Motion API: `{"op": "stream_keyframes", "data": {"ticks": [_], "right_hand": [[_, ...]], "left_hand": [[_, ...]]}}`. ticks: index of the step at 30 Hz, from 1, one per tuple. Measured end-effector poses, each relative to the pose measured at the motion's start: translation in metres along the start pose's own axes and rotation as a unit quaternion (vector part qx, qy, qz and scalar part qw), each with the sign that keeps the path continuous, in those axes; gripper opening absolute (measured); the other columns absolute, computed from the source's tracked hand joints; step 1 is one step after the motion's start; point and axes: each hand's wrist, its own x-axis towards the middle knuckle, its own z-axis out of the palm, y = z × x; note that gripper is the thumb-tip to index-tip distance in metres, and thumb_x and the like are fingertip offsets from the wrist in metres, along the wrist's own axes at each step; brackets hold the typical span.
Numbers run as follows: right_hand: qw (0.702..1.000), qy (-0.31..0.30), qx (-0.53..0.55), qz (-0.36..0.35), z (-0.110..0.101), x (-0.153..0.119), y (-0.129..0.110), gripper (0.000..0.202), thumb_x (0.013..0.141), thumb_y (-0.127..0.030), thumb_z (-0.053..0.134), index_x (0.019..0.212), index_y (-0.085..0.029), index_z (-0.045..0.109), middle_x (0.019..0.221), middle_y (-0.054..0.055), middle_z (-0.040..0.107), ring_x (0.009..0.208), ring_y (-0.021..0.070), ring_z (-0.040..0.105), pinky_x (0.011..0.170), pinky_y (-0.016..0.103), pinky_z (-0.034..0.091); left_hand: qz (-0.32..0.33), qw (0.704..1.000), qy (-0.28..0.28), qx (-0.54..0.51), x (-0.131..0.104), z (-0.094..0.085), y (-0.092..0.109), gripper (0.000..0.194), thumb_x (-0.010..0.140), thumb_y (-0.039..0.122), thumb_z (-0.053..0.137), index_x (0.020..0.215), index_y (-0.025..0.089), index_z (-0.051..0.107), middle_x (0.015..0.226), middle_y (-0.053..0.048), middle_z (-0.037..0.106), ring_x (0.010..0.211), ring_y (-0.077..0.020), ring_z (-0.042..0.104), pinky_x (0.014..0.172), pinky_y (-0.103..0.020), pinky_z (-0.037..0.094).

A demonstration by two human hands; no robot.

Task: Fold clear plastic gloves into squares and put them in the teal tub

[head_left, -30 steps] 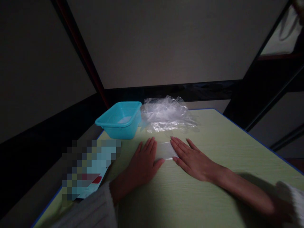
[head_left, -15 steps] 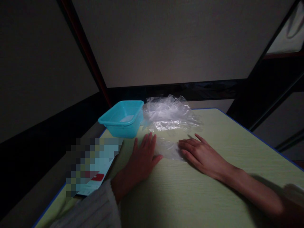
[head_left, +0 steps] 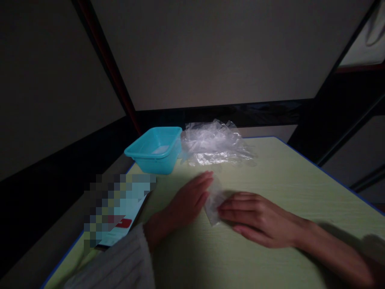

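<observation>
A small folded piece of clear plastic bag [head_left: 214,196] lies on the table between my two hands. My left hand [head_left: 189,200] rests on its edge at the left, fingers stretched out close together and the thumb beside them. From the other side, my right hand [head_left: 258,218] lies low over the plastic with its fingers extended and their tips touching the right edge. The undersides of both hands are hidden.
A turquoise plastic basin [head_left: 153,154] with something white inside stands at the back left. Beside it lies a crumpled heap of clear plastic bags [head_left: 216,144]. A phone or tablet [head_left: 120,228], partly pixelated, lies left on the pale table [head_left: 288,176], near a wall.
My left hand has turned inward to the right, its fingers closing up side by side. My right hand has come nearer to me. The plastic between them is now narrower.
</observation>
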Motion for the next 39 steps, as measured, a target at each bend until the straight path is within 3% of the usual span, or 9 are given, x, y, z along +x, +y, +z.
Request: {"op": "stream_keyframes", "data": {"ticks": [4, 8, 12, 18, 25, 32, 35, 39], "right_hand": [[0.995, -0.088, 0.045, -0.032, 0.004, 0.002, -0.004, 0.037, 0.089, -0.02, 0.037, 0.119, -0.006, 0.052, 0.123, 0.012, 0.057, 0.12, 0.0186, 0.045, 0.103, 0.034, 0.034], [0.991, -0.099, 0.092, -0.005, 0.004, 0.004, -0.006, 0.037, 0.088, -0.015, 0.037, 0.119, -0.004, 0.053, 0.123, 0.012, 0.057, 0.122, 0.0175, 0.044, 0.104, 0.034, 0.034], [0.988, -0.1, 0.116, 0.01, 0.001, 0.005, -0.007, 0.038, 0.087, -0.014, 0.039, 0.121, -0.006, 0.052, 0.126, 0.012, 0.055, 0.122, 0.0177, 0.044, 0.102, 0.036, 0.037], [0.988, -0.104, 0.114, 0.014, 0.001, 0.005, -0.006, 0.038, 0.086, -0.014, 0.04, 0.12, -0.004, 0.053, 0.125, 0.013, 0.055, 0.123, 0.0182, 0.043, 0.103, 0.034, 0.036], [0.992, -0.082, 0.1, 0.002, 0.004, 0.003, -0.009, 0.04, 0.085, -0.016, 0.043, 0.122, -0.005, 0.052, 0.126, 0.015, 0.054, 0.123, 0.0195, 0.043, 0.101, 0.037, 0.038], [0.994, -0.091, 0.066, 0.015, 0.007, 0.004, -0.018, 0.042, 0.09, -0.021, 0.04, 0.128, -0.004, 0.046, 0.13, 0.016, 0.05, 0.127, 0.0185, 0.037, 0.105, 0.034, 0.034], [0.993, -0.086, 0.085, 0.006, 0.005, 0.007, -0.022, 0.041, 0.09, -0.022, 0.041, 0.126, -0.003, 0.047, 0.131, 0.015, 0.049, 0.129, 0.0172, 0.034, 0.107, 0.033, 0.03], [0.991, -0.033, 0.127, -0.003, 0.002, 0.005, -0.018, 0.034, 0.089, -0.017, 0.04, 0.118, -0.004, 0.054, 0.122, 0.015, 0.058, 0.122, 0.0146, 0.044, 0.101, 0.028, 0.038]], "left_hand": [[0.127, 0.983, -0.129, -0.037, 0.002, -0.003, 0.012, 0.042, 0.091, 0.019, 0.028, 0.132, 0.01, 0.036, 0.143, -0.009, 0.034, 0.133, -0.0129, 0.026, 0.11, -0.029, 0.025], [0.143, 0.975, -0.171, 0.003, 0.003, -0.004, 0.01, 0.044, 0.093, 0.022, 0.028, 0.133, 0.008, 0.034, 0.143, -0.011, 0.033, 0.135, -0.0137, 0.022, 0.111, -0.03, 0.023], [0.14, 0.975, -0.171, 0.031, 0.008, -0.005, 0.0, 0.046, 0.093, 0.027, 0.03, 0.136, 0.011, 0.031, 0.144, -0.009, 0.03, 0.135, -0.0153, 0.02, 0.111, -0.034, 0.021], [0.117, 0.976, -0.176, 0.052, 0.019, -0.006, -0.013, 0.048, 0.092, 0.026, 0.029, 0.136, 0.008, 0.03, 0.145, -0.01, 0.028, 0.136, -0.0154, 0.019, 0.111, -0.033, 0.018], [0.049, 0.984, -0.158, 0.068, 0.025, 0.001, -0.02, 0.049, 0.091, 0.028, 0.029, 0.137, 0.012, 0.027, 0.145, -0.011, 0.027, 0.135, -0.0177, 0.021, 0.109, -0.04, 0.021], [-0.052, 0.993, -0.036, 0.098, 0.009, -0.003, -0.027, 0.049, 0.091, 0.025, 0.022, 0.137, 0.007, 0.024, 0.146, -0.015, 0.025, 0.136, -0.019, 0.017, 0.11, -0.044, 0.019], [-0.063, 0.99, -0.045, 0.115, -0.005, -0.006, -0.022, 0.048, 0.092, 0.027, 0.025, 0.134, 0.006, 0.03, 0.143, -0.018, 0.029, 0.135, -0.0219, 0.022, 0.109, -0.044, 0.024], [-0.036, 0.989, -0.095, 0.111, -0.017, -0.004, -0.007, 0.05, 0.09, 0.032, 0.034, 0.132, 0.004, 0.033, 0.142, -0.021, 0.031, 0.134, -0.0245, 0.024, 0.106, -0.041, 0.029]]}}
